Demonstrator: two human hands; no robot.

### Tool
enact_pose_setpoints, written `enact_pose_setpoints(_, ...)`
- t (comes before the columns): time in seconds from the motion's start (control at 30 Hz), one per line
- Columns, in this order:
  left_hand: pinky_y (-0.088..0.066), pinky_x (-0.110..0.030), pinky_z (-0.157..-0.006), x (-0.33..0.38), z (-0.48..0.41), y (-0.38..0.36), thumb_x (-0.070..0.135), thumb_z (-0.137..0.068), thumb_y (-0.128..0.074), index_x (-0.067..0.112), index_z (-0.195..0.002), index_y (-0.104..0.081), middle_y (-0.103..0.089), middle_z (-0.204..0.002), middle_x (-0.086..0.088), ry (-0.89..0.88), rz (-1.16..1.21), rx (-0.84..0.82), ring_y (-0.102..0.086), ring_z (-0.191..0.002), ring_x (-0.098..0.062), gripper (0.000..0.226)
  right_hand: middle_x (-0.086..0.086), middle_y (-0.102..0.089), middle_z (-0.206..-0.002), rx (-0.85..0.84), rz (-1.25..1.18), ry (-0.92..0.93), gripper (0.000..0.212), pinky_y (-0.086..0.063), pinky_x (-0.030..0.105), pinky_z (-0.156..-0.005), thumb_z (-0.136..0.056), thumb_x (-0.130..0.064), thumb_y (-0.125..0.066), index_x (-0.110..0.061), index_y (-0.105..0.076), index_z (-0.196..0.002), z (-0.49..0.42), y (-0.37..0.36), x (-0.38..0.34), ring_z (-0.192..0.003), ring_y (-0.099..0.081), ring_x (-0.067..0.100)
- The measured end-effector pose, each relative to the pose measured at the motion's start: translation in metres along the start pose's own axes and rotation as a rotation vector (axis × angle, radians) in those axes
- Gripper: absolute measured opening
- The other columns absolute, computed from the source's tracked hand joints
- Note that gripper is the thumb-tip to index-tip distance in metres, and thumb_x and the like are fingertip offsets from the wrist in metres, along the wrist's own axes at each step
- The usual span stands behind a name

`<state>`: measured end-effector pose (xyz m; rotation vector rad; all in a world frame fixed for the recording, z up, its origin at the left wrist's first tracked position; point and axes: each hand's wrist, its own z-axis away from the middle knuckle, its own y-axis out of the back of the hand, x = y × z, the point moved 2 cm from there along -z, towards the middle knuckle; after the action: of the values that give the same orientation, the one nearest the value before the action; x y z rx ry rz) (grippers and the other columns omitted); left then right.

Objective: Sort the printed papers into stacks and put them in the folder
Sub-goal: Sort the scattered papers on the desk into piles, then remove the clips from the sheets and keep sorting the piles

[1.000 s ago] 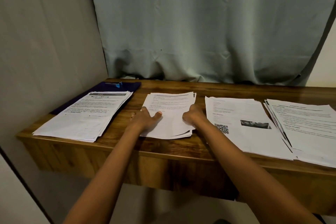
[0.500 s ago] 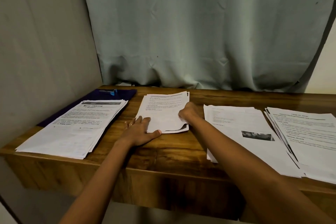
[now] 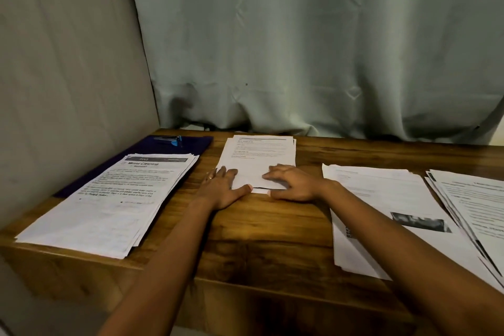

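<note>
White stack [image 3: 109, 199], titled "Mirror Cleaning", on folder [image 3: 197, 142]

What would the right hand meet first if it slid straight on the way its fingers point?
Probably the left hand, resting at the left edge of the middle white paper stack; depth unclear.

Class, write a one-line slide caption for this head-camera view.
Left hand and right hand steady a small paper stack on a wooden desk.

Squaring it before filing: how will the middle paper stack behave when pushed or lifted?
The middle stack is loose sheets with uneven edges, so a push would likely fan it. Lifted by one edge it would probably droop. On the glossy table it likely slides.
</note>
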<state>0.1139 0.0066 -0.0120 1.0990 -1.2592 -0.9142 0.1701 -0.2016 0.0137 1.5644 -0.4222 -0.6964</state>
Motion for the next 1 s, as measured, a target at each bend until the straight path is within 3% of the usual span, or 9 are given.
enact_pose_setpoints(0.17,-0.015,-0.048,-0.116,0.003,0.01,0.01,0.063,-0.09,-0.045,0.028,-0.152,-0.018,-0.008,-0.161,-0.005,-0.021,0.101,0.113,-0.006,-0.148,-0.029,0.076,0.002,-0.033,-0.153,0.027,-0.073,-0.021,0.052,-0.02,0.034,-0.114,-0.098,-0.042,-0.045,-0.023,-0.035,-0.146,-0.003,-0.006,0.001,-0.141,-0.026,0.018)
enact_pose_setpoints(0.3,-0.022,-0.047,-0.115,-0.016,0.032,0.049,0.053,-0.092,-0.051,0.023,-0.149,-0.029,-0.021,-0.158,-0.005,-0.041,0.166,0.397,-0.018,-0.146,-0.026,0.068,0.006,-0.042,-0.145,0.125,-0.042,-0.025,0.05,-0.029,0.032,-0.108,-0.095,-0.038,-0.053,-0.015,-0.045,-0.139,-0.005,0.002,-0.024,-0.133,-0.038,0.022)
enact_pose_setpoints(0.4,-0.024,-0.05,-0.115,-0.065,0.045,0.08,0.048,-0.093,-0.052,0.015,-0.144,-0.038,-0.036,-0.15,-0.014,0.116,0.084,0.518,-0.029,-0.139,-0.032,0.062,0.003,-0.063,-0.118,0.349,-0.414,-0.078,0.032,-0.045,0.029,-0.09,-0.091,-0.033,-0.061,-0.015,-0.062,-0.117,-0.015,0.006,-0.068,-0.106,-0.058,0.016)
enact_pose_setpoints(0.53,-0.027,-0.056,-0.111,-0.143,0.063,0.093,0.044,-0.096,-0.049,0.005,-0.139,-0.039,-0.044,-0.139,-0.026,0.466,0.118,0.499,-0.037,-0.131,-0.043,0.059,0.007,-0.073,-0.086,0.153,-0.815,-0.237,0.018,-0.053,0.035,-0.089,-0.087,-0.033,-0.065,-0.016,-0.068,-0.087,-0.046,-0.015,-0.13,-0.079,-0.068,0.016)
enact_pose_setpoints(0.63,-0.029,-0.057,-0.109,-0.184,0.078,0.085,0.046,-0.096,-0.046,0.002,-0.134,-0.043,-0.047,-0.136,-0.027,0.628,0.097,0.457,-0.043,-0.127,-0.044,0.058,0.009,-0.073,-0.084,0.094,-0.979,-0.328,0.021,-0.054,0.039,-0.09,-0.085,-0.032,-0.069,-0.013,-0.063,-0.078,-0.068,-0.034,-0.166,-0.081,-0.071,0.02)
enact_pose_setpoints(0.73,-0.021,-0.055,-0.114,-0.208,0.088,0.076,0.054,-0.095,-0.041,0.003,-0.142,-0.032,-0.035,-0.147,-0.025,0.752,0.122,0.34,-0.032,-0.136,-0.043,0.07,0.005,-0.069,-0.099,0.092,-1.179,-0.358,0.015,-0.057,0.032,-0.084,-0.084,-0.021,-0.07,-0.014,-0.06,-0.092,-0.082,-0.047,-0.197,-0.077,-0.067,0.014)
enact_pose_setpoints(0.8,-0.02,-0.054,-0.115,-0.212,0.091,0.073,0.056,-0.095,-0.038,0.003,-0.146,-0.023,-0.03,-0.151,-0.024,0.766,0.172,0.298,-0.028,-0.138,-0.043,0.076,0.004,-0.067,-0.115,0.116,-1.298,-0.358,0.025,-0.057,0.032,-0.084,-0.084,-0.014,-0.07,-0.012,-0.063,-0.107,-0.089,-0.052,-0.212,-0.09,-0.066,0.016)
enact_pose_setpoints(0.9,-0.022,-0.053,-0.114,-0.207,0.095,0.073,0.058,-0.095,-0.036,0.002,-0.148,-0.018,-0.025,-0.153,-0.024,0.757,0.183,0.299,-0.026,-0.139,-0.042,0.079,0.003,-0.066,-0.12,0.167,-1.27,-0.407,0.036,-0.055,0.035,-0.088,-0.079,-0.013,-0.075,-0.013,-0.064,-0.113,-0.1,-0.062,-0.223,-0.103,-0.064,0.02)
enact_pose_setpoints(1.0,-0.024,-0.052,-0.113,-0.201,0.098,0.076,0.06,-0.094,-0.037,0.003,-0.149,-0.017,-0.024,-0.153,-0.023,0.761,0.211,0.287,-0.026,-0.139,-0.041,0.082,0.003,-0.067,-0.117,0.191,-1.198,-0.466,0.037,-0.057,0.037,-0.084,-0.075,-0.012,-0.078,-0.013,-0.067,-0.11,-0.102,-0.064,-0.224,-0.1,-0.065,0.022)
